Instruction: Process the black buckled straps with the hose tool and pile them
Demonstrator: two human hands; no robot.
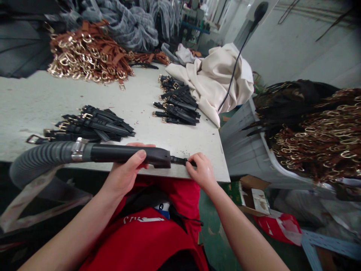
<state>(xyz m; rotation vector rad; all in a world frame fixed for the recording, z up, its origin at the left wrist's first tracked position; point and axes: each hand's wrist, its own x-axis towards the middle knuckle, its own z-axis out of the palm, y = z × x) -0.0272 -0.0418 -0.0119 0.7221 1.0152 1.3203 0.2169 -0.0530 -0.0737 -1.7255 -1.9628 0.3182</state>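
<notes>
My left hand (130,165) is wrapped round a black hot-air gun (118,152), which lies level above the table's front edge. A ribbed grey hose (50,151) joins its left end with a metal clamp. Just past the nozzle, a short black buckle strap (178,160) lies in line with it, and my right hand (200,169) pinches the strap's right end. My fingers hide that end. Behind the hose sits a heap of black buckle straps (96,124), and a second pile of black straps (179,101) lies further back to the right.
Brown straps with gold buckles (90,52) are heaped at the back left of the white table (141,94). Cream fabric (217,75) drapes over the far right corner, with a black cord across it. A grey bin (239,131) of straps stands right, above an open carton (254,192).
</notes>
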